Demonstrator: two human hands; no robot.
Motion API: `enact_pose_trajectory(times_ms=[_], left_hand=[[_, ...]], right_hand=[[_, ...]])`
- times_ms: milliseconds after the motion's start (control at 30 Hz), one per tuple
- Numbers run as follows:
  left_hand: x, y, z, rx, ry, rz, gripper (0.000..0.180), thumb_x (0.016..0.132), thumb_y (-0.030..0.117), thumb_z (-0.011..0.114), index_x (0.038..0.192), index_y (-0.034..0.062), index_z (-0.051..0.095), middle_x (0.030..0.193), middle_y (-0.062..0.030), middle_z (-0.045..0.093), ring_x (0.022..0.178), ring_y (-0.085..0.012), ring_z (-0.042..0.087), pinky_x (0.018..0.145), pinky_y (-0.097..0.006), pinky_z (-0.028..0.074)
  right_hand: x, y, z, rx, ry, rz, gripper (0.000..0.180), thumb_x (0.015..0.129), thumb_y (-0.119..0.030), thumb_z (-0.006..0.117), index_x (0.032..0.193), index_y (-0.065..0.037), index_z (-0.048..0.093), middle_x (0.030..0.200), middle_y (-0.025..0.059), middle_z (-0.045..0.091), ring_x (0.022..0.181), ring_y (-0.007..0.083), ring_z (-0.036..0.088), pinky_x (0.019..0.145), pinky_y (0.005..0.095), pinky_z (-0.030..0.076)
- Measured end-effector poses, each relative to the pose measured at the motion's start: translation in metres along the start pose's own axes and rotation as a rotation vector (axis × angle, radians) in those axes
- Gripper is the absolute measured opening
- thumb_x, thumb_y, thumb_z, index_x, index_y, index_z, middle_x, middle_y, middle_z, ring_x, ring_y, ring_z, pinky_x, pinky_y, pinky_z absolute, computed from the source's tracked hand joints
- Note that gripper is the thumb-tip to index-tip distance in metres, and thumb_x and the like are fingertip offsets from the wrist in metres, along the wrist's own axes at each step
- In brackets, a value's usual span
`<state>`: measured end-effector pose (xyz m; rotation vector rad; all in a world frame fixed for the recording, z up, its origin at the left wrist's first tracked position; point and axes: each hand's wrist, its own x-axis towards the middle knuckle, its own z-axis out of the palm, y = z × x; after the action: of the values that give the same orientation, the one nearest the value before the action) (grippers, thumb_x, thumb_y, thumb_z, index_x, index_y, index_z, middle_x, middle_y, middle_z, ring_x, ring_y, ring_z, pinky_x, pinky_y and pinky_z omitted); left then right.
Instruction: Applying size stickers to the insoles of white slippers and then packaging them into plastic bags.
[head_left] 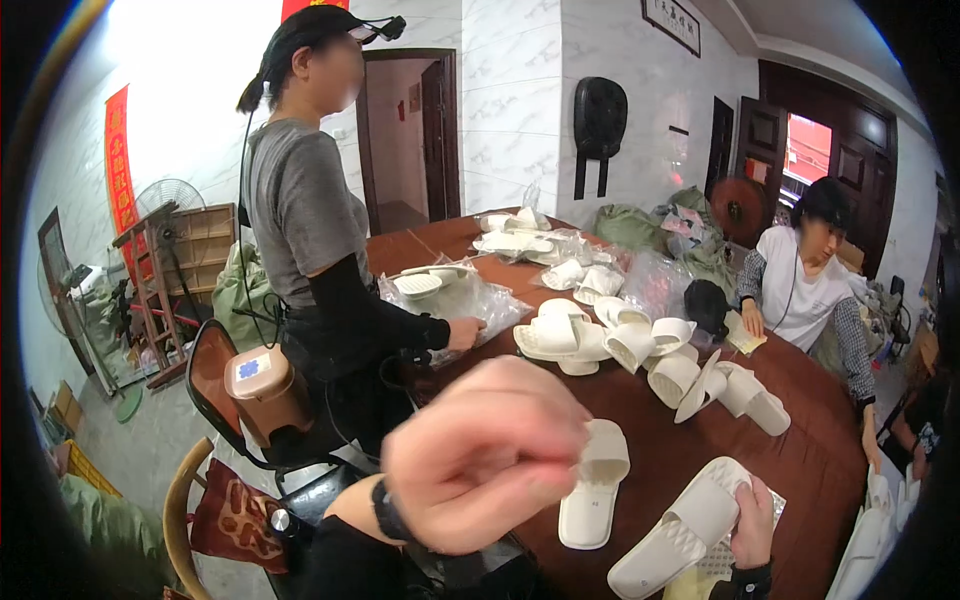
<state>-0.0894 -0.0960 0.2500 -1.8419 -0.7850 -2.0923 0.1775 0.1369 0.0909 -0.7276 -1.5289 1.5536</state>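
My left hand is raised close to the camera, slightly blurred, with its fingers curled and the thumb pressed against them. What it pinches, if anything, is too small to make out. Behind its fingertips a white slide sandal lies on the brown-red table, partly covered by the hand. At the near right, my right hand grips another white slide sandal by its toe end, fingers over the edge. Beneath that hand and sandal shows part of a pale printed sheet.
Several white slides lie heaped across the table, with plastic bags at its far left. A co-worker in grey stands at the left; another person in white is at the right. Chairs stand at my left.
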Motion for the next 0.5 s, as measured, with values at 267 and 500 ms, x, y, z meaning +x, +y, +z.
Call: enact_pose_trajectory(times_ms=[267, 500], left_hand=[[0.051, 0.08, -0.025, -0.032, -0.707, 0.114, 0.03, 0.098, 0.018, 0.051, 0.122, 0.001, 0.057, 0.111, -0.0146, 0.066, 0.098, -0.0247, 0.064, 0.067, -0.037, 0.053], [-0.003, 0.08, -0.05, -0.1, -0.591, 0.151, 0.028, 0.098, 0.018, 0.051, 0.119, 0.0015, 0.058, 0.109, -0.0138, 0.066, 0.097, -0.0247, 0.063, 0.068, -0.038, 0.052]], right_hand=[[0.003, 0.002, -0.004, -0.056, 0.011, 0.002, 0.03, 0.098, -0.015, 0.046, 0.119, 0.005, 0.056, 0.105, 0.0084, 0.065, 0.093, 0.0128, 0.061, 0.084, 0.0271, 0.049], [0.002, 0.01, -0.019, -0.058, 0.119, 0.004, 0.029, 0.099, -0.017, 0.047, 0.116, 0.004, 0.057, 0.103, 0.0079, 0.065, 0.088, 0.012, 0.062, 0.08, 0.0267, 0.05]])
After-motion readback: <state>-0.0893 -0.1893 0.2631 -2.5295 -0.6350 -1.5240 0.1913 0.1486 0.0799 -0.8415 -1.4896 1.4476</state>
